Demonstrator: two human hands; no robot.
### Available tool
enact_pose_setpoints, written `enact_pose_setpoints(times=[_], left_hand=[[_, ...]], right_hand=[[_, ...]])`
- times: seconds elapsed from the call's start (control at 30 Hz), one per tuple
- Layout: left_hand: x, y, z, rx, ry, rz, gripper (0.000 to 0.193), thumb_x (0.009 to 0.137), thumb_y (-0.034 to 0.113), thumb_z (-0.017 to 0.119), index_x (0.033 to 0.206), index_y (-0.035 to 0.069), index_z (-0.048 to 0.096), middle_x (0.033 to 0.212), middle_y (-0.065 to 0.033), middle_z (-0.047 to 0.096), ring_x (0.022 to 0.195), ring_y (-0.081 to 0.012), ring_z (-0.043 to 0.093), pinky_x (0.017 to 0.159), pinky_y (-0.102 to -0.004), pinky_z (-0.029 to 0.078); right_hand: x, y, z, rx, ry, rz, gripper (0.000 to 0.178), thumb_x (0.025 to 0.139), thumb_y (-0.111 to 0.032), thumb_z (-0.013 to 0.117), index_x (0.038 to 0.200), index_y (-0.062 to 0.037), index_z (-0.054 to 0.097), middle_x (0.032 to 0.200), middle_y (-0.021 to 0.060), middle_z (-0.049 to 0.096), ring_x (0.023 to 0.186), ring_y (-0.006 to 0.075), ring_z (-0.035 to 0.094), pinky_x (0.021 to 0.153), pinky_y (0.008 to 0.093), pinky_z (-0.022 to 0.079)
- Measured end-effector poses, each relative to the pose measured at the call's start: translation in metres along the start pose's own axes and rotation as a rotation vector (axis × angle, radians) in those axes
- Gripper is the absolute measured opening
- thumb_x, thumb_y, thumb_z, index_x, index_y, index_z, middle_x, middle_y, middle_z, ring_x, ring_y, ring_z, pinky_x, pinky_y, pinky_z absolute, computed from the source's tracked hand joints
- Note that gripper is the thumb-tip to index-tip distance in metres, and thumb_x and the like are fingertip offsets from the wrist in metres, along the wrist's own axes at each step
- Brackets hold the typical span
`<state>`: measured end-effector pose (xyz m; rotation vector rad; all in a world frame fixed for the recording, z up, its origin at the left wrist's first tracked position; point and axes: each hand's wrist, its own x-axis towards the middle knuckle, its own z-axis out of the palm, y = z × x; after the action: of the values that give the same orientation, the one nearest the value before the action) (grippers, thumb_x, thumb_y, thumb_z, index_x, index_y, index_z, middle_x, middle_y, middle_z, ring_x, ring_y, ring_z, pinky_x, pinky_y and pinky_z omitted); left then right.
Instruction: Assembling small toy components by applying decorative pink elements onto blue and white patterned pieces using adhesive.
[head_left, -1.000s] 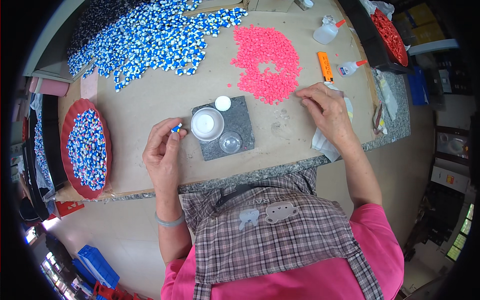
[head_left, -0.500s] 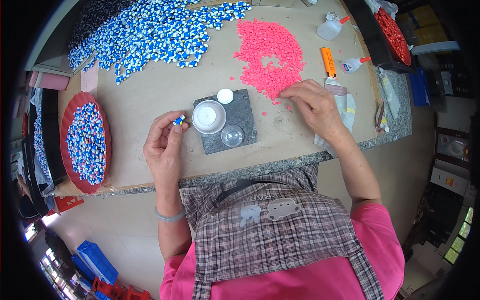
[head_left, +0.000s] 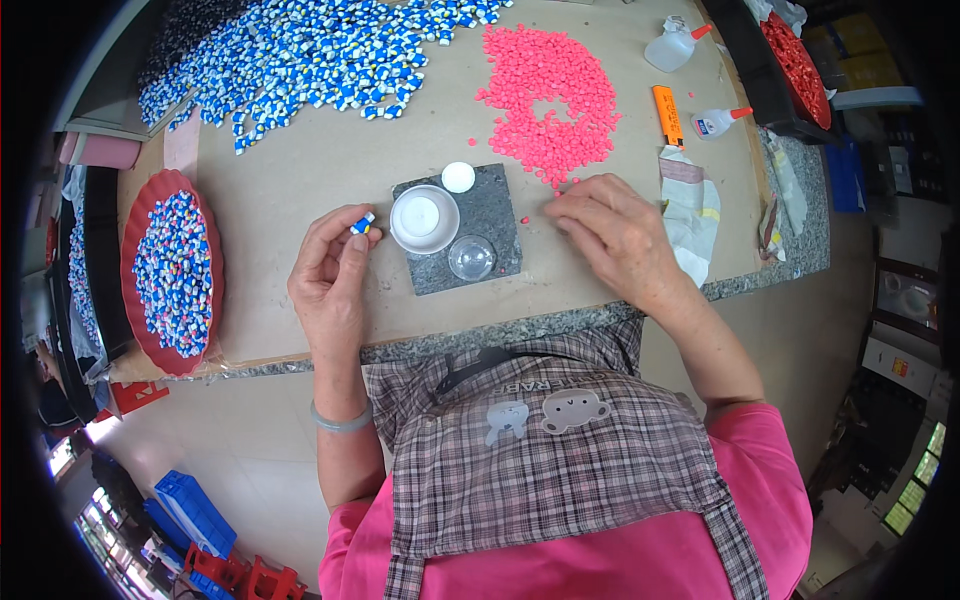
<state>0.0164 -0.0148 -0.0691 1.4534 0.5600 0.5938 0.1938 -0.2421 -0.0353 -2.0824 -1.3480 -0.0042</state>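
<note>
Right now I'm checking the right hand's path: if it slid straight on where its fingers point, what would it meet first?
Probably the loose pink pellets: the right hand points its fingertips at the heap's near edge, seemingly already touching strays.

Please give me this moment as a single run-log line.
left hand: pinches small blue-and-white piece | right hand: fingers at edge of pink pellet pile | between hands: grey stone slab with white cup

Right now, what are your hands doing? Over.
Left hand pinching small blue piece. Right hand at edge of pink pieces. White cup between hands.
</note>
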Motion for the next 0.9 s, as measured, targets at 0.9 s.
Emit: enact_pose_setpoints(times=[0.9], left_hand=[[-0.004,0.014,-0.006,-0.122,-0.015,-0.004,0.025,0.087,-0.01,0.057,0.111,-0.005,0.063,0.115,-0.0113,0.059,0.094,-0.0168,0.064,0.086,-0.0278,0.053]], right_hand=[[0.019,-0.007,0.006,0.326,-0.101,0.199,0.009,0.082,0.005,0.062,0.089,-0.0004,0.059,0.082,0.0058,0.06,0.064,0.011,0.057,0.06,0.025,0.048]])
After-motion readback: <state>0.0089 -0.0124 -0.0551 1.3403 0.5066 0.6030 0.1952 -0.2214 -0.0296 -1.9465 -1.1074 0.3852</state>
